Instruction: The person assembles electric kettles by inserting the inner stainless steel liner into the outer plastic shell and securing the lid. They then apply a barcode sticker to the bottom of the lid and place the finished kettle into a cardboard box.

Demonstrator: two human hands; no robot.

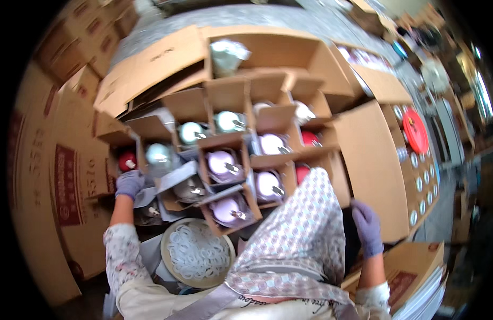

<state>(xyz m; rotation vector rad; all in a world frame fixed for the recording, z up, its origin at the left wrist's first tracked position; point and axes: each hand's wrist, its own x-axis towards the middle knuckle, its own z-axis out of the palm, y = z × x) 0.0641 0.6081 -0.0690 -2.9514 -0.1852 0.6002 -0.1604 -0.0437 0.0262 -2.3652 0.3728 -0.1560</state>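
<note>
Landmark: the large open brown cardboard carton (267, 53) holding rows of small open brown cardboard boxes (225, 160), each with a lidded pot inside.

The left hand (129, 184), in a purple glove, rests at the carton's left edge, fingers curled over a small box flap just below a red-lidded pot (127, 160). Whether it grips the flap or merely presses on it cannot be told.

The right hand (368, 226), also gloved in purple, lies at the carton's right side, against the inner face of the large brown cardboard flap (372, 165), fingers extended and holding nothing.

Lilac-lidded pots (221, 161) occupy the central boxes; silver-lidded pots (229, 121) sit farther in. Near the carton's front left, below the left hand, stands a round shallow tray of white rings (197, 252).
</note>
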